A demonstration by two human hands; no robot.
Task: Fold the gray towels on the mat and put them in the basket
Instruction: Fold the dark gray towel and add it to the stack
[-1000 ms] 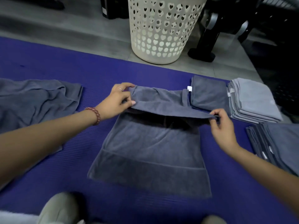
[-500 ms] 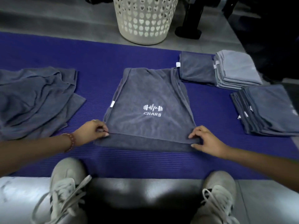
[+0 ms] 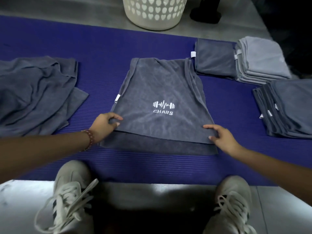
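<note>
2 near towel [image 3: 160,88] corners pinched: l hand [image 3: 103,127], r hand [image 3: 222,139].

1. Left shoe [image 3: 70,196] and right shoe [image 3: 231,205], pale gray sneakers with white laces, are standing well apart at the bottom of the view, toes pointing forward.
2. The left one is showing dark side stripes, and its laces are hanging loose.
3. Gray floor [image 3: 152,195] is reflecting a bright patch between them.
4. Black base [image 3: 205,14] of something unclear is sitting on the floor at top right.
5. Reddish beaded bracelet [image 3: 89,138] is circling the left wrist.
</note>
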